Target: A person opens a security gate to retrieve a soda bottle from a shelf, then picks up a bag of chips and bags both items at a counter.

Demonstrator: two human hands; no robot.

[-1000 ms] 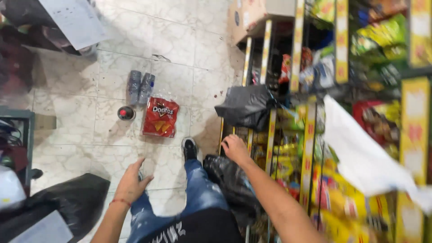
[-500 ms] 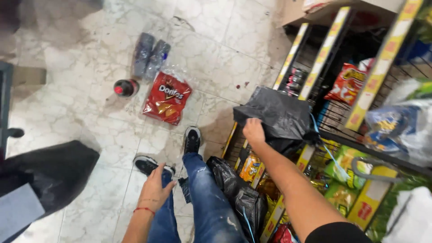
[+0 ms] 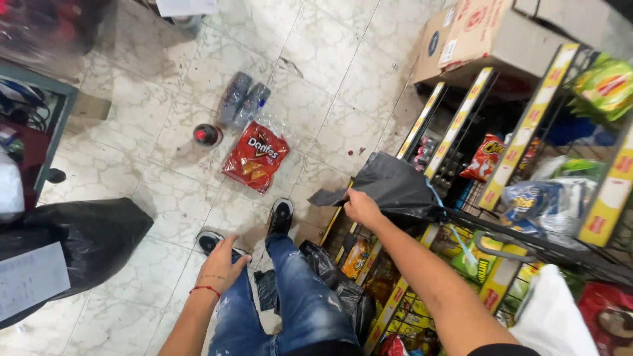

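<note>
Right hand (image 3: 362,208) out to the shelf rack (image 3: 527,125), fingers closed in a pinch on the edge of a black plastic bag (image 3: 395,184) draped over a lower shelf front; bag hangs partly off the rack, corner flap sticking out to the left over the floor. Left hand (image 3: 221,267) low by the thigh, fingers loosely spread, holding nothing, resting near/on the jeans (image 3: 297,303); contact w/ fabric likely but hard to confirm.

On the tiled floor (image 3: 316,86): red chip bag (image 3: 256,155) lying flat just ahead of the shoes, two clear plastic bottles (image 3: 242,100) side by side just beyond it, dark bottle w/ red cap (image 3: 207,134) upright just left of the chip bag. Second black bag (image 3: 343,290) between right leg and rack. Big black sack (image 3: 86,240) w/ paper sheet on it at left. Cardboard boxes (image 3: 488,33) on top of rack. Snack packs crammed on shelves.

Risks, judged: grip is edge-only, thin film could slip or tear if snagged on wire shelf. Pull on bag could drag nearby snack packs off the shelf. Floor items close to feet, so a step fwd could kick the upright bottle over or crush the chip bag. Bag at the leg = trip hazard.
</note>
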